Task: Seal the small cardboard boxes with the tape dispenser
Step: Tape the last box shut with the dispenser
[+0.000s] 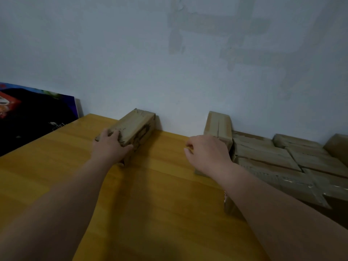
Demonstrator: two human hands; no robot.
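Forearms fill my lower view, both reaching toward the wall [131, 53]. My left hand [111, 146] grips the near end of the printed box [131, 127], thumb on its side and fingers over its top; its far end sits at the wall. My right hand [207, 153] lies curled over the plain box [219, 125], which also runs to the wall; whether it truly grips I cannot tell. Taped boxes [273, 153] are packed along the wall beside it. No tape dispenser shows. I judge I'm fetching a box: draw it from the wall onto bare table [150, 185], seam upward, flaps pressed flat.
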